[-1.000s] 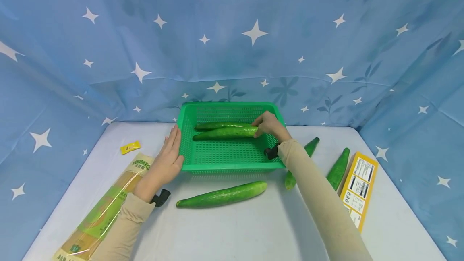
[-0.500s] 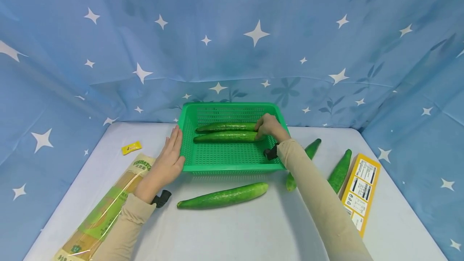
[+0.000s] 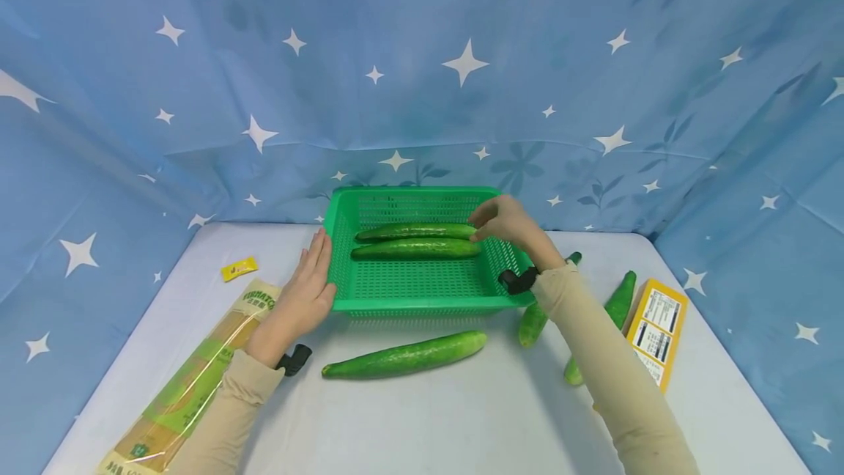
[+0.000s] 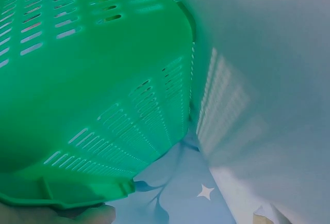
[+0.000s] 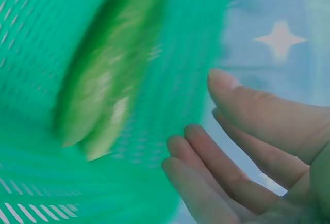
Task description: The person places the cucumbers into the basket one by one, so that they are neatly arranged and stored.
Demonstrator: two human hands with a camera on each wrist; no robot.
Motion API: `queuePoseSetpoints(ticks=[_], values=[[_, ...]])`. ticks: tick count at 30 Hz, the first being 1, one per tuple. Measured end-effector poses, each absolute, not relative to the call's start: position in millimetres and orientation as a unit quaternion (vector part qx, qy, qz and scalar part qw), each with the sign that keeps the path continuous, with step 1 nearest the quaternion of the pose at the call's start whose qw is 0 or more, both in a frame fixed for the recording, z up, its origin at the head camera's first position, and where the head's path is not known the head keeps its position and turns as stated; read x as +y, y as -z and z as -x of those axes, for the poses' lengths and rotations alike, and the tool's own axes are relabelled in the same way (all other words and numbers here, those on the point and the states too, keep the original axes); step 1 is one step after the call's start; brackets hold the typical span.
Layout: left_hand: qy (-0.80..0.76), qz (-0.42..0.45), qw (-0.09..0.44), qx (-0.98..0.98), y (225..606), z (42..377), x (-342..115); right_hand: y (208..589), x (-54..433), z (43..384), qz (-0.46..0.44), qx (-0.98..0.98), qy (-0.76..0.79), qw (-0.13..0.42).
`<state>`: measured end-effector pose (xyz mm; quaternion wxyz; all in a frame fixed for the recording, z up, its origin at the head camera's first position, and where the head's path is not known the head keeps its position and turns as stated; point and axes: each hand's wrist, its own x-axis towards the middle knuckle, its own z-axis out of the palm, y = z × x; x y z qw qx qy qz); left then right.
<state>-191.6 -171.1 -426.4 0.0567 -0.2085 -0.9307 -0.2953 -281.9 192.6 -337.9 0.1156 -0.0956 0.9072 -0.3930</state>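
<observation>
Two cucumbers lie side by side in the green plastic basket: a back cucumber and a front cucumber. My right hand hovers over the basket's right end, just beyond the cucumber tips. In the right wrist view its fingers are spread and loosely bent, with nothing between them. My left hand rests with straight fingers along the basket's left wall. The left wrist view shows the basket's slotted outer side and a bit of fingertip at the rim.
In front of the basket lies another cucumber. Two more, a near cucumber and a farther cucumber, are partly behind my right arm, beside a yellow box. Left are a noodle packet and a small yellow sachet.
My right hand has let go of the front cucumber and risen back to the right. That cucumber now lies level beside the back one. The left hand has stayed put.
</observation>
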Motion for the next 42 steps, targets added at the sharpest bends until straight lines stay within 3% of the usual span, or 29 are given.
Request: queuePoseSetpoints(ticks=[11,20,32,42], values=[[0.253,0.199,0.085,-0.943,425,188,-169,303,201,192,0.19,0.837,0.512,0.043],[0.255,0.196,0.101,-0.941,426,187,-165,335,192,143,0.329,0.762,0.556,0.037],[0.252,0.187,0.091,-0.945,425,186,-162,398,198,119,0.301,0.787,0.529,0.098],[0.252,0.18,0.094,-0.946,426,185,-161,437,203,130,0.266,0.803,0.527,0.084]])
